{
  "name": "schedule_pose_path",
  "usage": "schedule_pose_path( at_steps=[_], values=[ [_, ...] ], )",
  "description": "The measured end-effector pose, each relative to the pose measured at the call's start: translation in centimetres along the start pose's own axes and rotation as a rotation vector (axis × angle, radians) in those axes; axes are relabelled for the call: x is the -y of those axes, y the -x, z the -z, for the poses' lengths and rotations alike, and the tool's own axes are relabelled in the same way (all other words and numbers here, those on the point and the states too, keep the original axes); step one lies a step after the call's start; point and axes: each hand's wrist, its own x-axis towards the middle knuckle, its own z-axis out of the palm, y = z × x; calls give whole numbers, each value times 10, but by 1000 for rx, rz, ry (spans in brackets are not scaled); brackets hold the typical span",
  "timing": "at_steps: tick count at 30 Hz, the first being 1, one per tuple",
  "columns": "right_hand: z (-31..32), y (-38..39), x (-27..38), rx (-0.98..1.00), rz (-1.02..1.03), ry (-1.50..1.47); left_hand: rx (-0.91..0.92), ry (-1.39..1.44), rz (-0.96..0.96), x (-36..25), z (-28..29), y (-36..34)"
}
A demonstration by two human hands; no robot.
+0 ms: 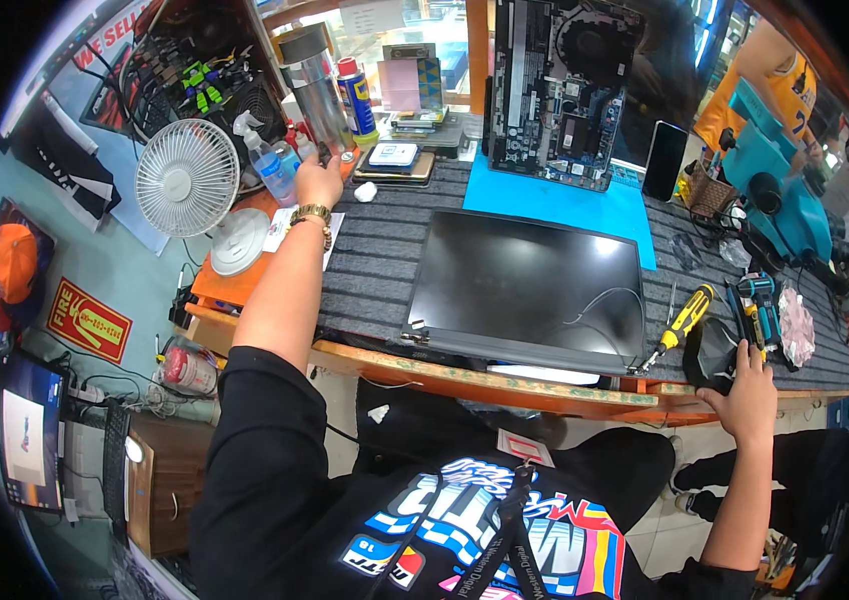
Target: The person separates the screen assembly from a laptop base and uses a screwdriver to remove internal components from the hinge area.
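Note:
My left hand (318, 184), wearing a gold watch, reaches to the far left among bottles at the foot of a tall metallic cylinder (316, 85). Its fingertips are too small and crowded to show a grip. Beside it stands a clear spray bottle (270, 168). My right hand (747, 395) rests open at the table's front right edge, fingers stretched out, next to a black curved piece (709, 355) and blue-and-black hand tools (759, 310). Between my hands lies a dark laptop screen panel (529, 285) with a thin wire on it. A yellow screwdriver (686, 318) lies right of the panel.
An opened laptop base (564, 95) stands upright behind a blue mat (569, 220). Left are a white fan (187, 178) and a blue-and-yellow spray can (356, 100). A phone (664, 160) and a teal microscope-like device (779, 185) are at the right. A drawer (504, 385) sits partly out below.

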Motion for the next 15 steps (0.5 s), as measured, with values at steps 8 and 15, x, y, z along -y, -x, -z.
schedule_pose_path(
  at_steps=[8,15],
  values=[
    [1,-13,-8,-137,-27,-88,106,-125,7,8,-7,-10],
    [15,-36,-61,182,129,-271,63,-121,-196,61,36,-27]
  ],
)
